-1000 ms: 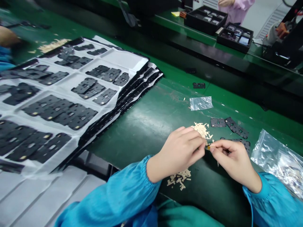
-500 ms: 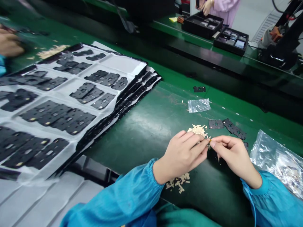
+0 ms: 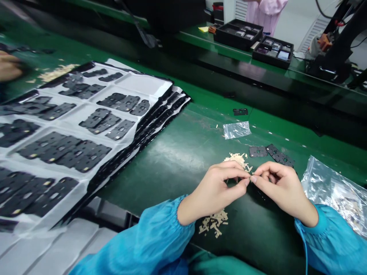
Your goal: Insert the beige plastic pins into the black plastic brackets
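My left hand [image 3: 219, 185] and my right hand [image 3: 282, 185] meet at the fingertips above the green mat. Both are closed in a pinch, thumb against index finger. What they hold between them is too small to make out. Just behind the left fingers lies a pile of small pale cut pieces [image 3: 236, 157]. A second scatter of pale pieces [image 3: 214, 223] sits below the left wrist. Beyond the right hand are two flat black plastic plates with cut-outs, one straight [image 3: 257, 151] and one slanted [image 3: 278, 154].
Stacked trays [image 3: 145, 81] of black plates fill the left. A small clear bag [image 3: 236, 130] lies behind the pale pile, a larger bag [image 3: 318, 179] at right. Another person's hand [image 3: 8, 68] is far left. Black boxes [image 3: 236, 40] stand across the bench, near a person in pink [image 3: 266, 15].
My left fingers have shifted from bunched over the right fingertips to a thumb-and-index pinch. A yellowish bit at the fingertips no longer shows. The view has shifted slightly.
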The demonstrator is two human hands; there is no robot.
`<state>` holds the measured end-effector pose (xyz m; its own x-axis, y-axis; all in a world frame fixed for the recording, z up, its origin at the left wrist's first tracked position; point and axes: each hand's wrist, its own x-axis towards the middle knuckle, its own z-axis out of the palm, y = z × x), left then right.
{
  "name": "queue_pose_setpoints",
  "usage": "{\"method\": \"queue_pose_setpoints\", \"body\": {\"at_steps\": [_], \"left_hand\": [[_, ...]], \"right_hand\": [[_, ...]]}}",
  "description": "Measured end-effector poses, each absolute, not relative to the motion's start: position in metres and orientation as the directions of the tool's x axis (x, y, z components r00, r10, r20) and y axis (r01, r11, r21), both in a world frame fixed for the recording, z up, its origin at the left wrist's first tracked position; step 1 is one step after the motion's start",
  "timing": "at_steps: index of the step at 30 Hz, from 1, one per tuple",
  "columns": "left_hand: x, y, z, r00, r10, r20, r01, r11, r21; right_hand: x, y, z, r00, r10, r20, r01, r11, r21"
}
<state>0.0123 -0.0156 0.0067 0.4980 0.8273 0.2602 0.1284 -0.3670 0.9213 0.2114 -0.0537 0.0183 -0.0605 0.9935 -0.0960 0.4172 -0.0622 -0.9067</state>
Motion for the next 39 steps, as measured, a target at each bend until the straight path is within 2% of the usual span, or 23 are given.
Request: {"method": "queue_pose_setpoints", "body": {"at_steps": [5, 7, 10, 15, 19, 24, 30, 32, 34, 36, 38, 39], "left_hand": [[0.017, -0.006, 0.005, 0.527, 0.834, 0.162, 0.186, -0.3, 0.936], [0.018, 0.015, 0.002, 0.529, 0.841, 0.11, 0.295, -0.304, 0.906], [0.024, 0.073, -0.005, 0.407, 0.912, 0.039, 0.549, -0.279, 0.788], [0.047, 0.176, -0.021, 0.22, 0.975, 0.032, 0.718, -0.184, 0.671], [0.068, 0.211, -0.031, 0.147, 0.989, -0.017, 0.775, -0.105, 0.623], [0.075, 0.208, -0.031, 0.227, 0.973, -0.044, 0.694, -0.13, 0.708], [0.042, 0.135, -0.005, 0.471, 0.872, 0.134, 0.385, -0.34, 0.858], [0.028, 0.1, 0.003, 0.505, 0.837, 0.209, 0.291, -0.393, 0.872], [0.018, 0.068, 0.007, 0.493, 0.786, 0.374, 0.148, -0.5, 0.854], [0.013, 0.043, 0.01, 0.432, 0.721, 0.542, 0.092, -0.633, 0.769], [0.01, 0.027, 0.012, 0.444, 0.664, 0.601, 0.1, -0.704, 0.703], [0.008, 0.021, 0.012, 0.466, 0.668, 0.581, 0.092, -0.689, 0.719]], "right_hand": [[0.216, -0.055, 0.016, -0.033, 0.995, 0.099, 0.55, 0.101, -0.829], [0.217, -0.054, 0.018, -0.004, 0.991, 0.131, 0.547, 0.111, -0.83], [0.216, -0.055, 0.023, 0.034, 0.995, 0.098, 0.492, 0.069, -0.868], [0.213, -0.056, 0.029, 0.034, 0.999, 0.01, 0.385, -0.004, -0.923], [0.214, -0.056, 0.03, 0.038, 0.999, -0.004, 0.35, -0.017, -0.937], [0.22, -0.05, 0.03, 0.092, 0.995, 0.03, 0.284, 0.002, -0.959], [0.239, -0.026, 0.025, 0.357, 0.921, 0.158, 0.141, 0.114, -0.984], [0.24, -0.021, 0.02, 0.366, 0.928, 0.063, 0.071, 0.04, -0.997], [0.235, -0.021, 0.016, 0.214, 0.967, -0.139, -0.038, -0.134, -0.99], [0.228, -0.025, 0.014, 0.016, 0.955, -0.297, -0.122, -0.293, -0.948], [0.224, -0.029, 0.016, -0.04, 0.948, -0.317, -0.146, -0.319, -0.936], [0.223, -0.031, 0.017, -0.015, 0.958, -0.288, -0.129, -0.287, -0.949]]}}
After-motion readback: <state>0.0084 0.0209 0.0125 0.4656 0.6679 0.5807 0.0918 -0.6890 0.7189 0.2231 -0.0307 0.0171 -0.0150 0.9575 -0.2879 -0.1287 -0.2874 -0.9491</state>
